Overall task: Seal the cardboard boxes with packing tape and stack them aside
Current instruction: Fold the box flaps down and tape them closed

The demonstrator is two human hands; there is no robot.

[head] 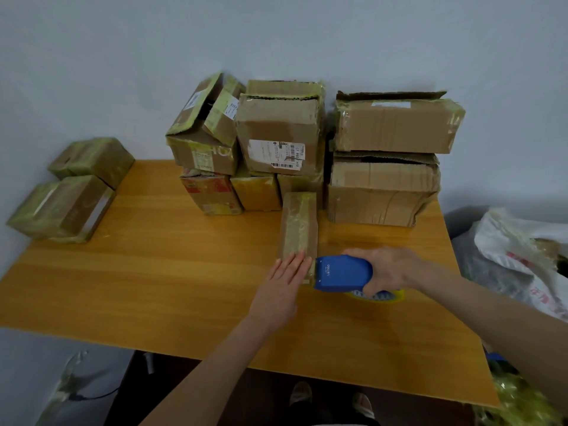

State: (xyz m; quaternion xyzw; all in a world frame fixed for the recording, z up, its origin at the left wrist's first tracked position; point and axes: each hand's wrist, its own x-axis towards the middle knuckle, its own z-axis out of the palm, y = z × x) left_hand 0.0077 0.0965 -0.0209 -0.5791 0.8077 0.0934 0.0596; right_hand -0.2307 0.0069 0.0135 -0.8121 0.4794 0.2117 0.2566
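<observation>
- By the far left edge of the tabletop (153, 272), two taped boxes (61, 207) are being kept side by side, well apart from the work. This spot is being judged the likely place for the finished box.
- The left grip (287, 282) is being laid flat on the near end of the narrow box (299, 222), fingers straight and clasping nothing. Firm downward pressure is being called for here, so that the box is not being dragged while tape is being pulled.
- The narrow box is being kept lengthwise on the tabletop. Its far end is lying close to the pile of unsealed boxes (279, 133) at the back, and its near end is being covered by the left fingertips.
- The blue tape dispenser (344, 272) is being held at the box's near end, just right of the left fingers. The strip is best being cut with the mouth tipped down over the edge, then smoothed flat.
- The right grip (388, 269) is being curled round the dispenser's body, with the yellow tape roll (378, 295) showing beneath the palm. The box is lying just left of this grip and beyond it.
</observation>
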